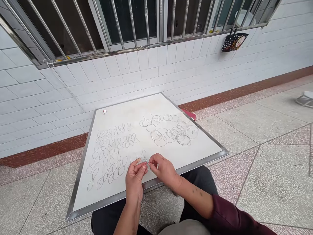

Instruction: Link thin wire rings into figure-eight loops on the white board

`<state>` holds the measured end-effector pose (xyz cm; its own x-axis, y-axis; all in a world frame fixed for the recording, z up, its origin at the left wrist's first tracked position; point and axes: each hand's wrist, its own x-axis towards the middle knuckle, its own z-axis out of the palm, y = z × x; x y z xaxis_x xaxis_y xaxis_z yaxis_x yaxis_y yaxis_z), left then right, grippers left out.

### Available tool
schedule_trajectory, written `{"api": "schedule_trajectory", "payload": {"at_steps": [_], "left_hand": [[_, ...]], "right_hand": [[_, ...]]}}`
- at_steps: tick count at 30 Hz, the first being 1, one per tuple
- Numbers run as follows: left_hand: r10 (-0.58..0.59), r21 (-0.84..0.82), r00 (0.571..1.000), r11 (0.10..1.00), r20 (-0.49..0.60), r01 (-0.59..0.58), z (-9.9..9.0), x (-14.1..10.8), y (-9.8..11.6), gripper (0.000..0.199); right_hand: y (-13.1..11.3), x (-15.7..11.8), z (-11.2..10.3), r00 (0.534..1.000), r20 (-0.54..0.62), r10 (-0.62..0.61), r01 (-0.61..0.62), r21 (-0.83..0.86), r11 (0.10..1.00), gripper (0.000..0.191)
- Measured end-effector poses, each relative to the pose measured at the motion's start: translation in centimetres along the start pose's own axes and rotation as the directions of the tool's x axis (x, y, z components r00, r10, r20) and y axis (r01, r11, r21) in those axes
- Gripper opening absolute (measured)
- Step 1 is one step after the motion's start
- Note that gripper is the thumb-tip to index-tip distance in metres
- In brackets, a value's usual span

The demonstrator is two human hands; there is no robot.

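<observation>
My left hand [136, 173] is closed in a pinch near the front edge of the white table [132, 106]. Close beside it, my right hand [163, 168] pinches too, fingertips almost meeting the left ones. Between them is a thin wire loop [144, 153], its upper part sticking up above the fingers. Something small and reddish shows at the left fingertips, too small to name. To the left lie several wires twisted into figure-eights [114, 171] in rough rows. Round wire rings [183, 139] lie overlapping on the table's right half.
A small red-and-white object [105, 112] sits at the table's far left corner. The table has a metal rim [202, 160]. Behind it stands a tiled wall [117, 78] with a barred window. A dark patterned bag [234, 41] hangs from the bars; a stool [305, 98] stands far right.
</observation>
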<state>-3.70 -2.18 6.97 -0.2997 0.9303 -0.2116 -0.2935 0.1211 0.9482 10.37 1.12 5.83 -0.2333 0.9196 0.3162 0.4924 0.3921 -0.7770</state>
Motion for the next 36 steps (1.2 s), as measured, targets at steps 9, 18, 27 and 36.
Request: {"api": "schedule_trajectory", "payload": {"at_steps": [9, 18, 27, 36], "left_hand": [[-0.034, -0.078, 0.999, 0.996, -0.018, 0.033, 0.3, -0.6, 0.0, 0.053], [-0.040, -0.080, 0.998, 0.996, -0.042, 0.036, 0.4, -1.0, 0.1, 0.051], [-0.013, -0.070, 0.998, 0.998, -0.054, 0.009, 0.3, -1.4, 0.0, 0.047], [-0.001, -0.021, 0.999, 1.000, -0.032, 0.000, 0.3, -2.1, 0.3, 0.050]], "right_hand": [[-0.2, -0.7, -0.1, 0.999, 0.047, -0.022, 0.015, 0.142, 0.990, 0.007], [-0.2, -1.5, 0.2, 0.997, 0.077, -0.030, 0.015, 0.192, 0.981, 0.006], [0.0, -2.2, 0.7, 0.997, 0.062, -0.047, 0.028, 0.286, 0.958, 0.006], [0.4, -2.7, 0.6, 0.997, 0.037, -0.069, 0.056, 0.276, 0.959, 0.007]]}}
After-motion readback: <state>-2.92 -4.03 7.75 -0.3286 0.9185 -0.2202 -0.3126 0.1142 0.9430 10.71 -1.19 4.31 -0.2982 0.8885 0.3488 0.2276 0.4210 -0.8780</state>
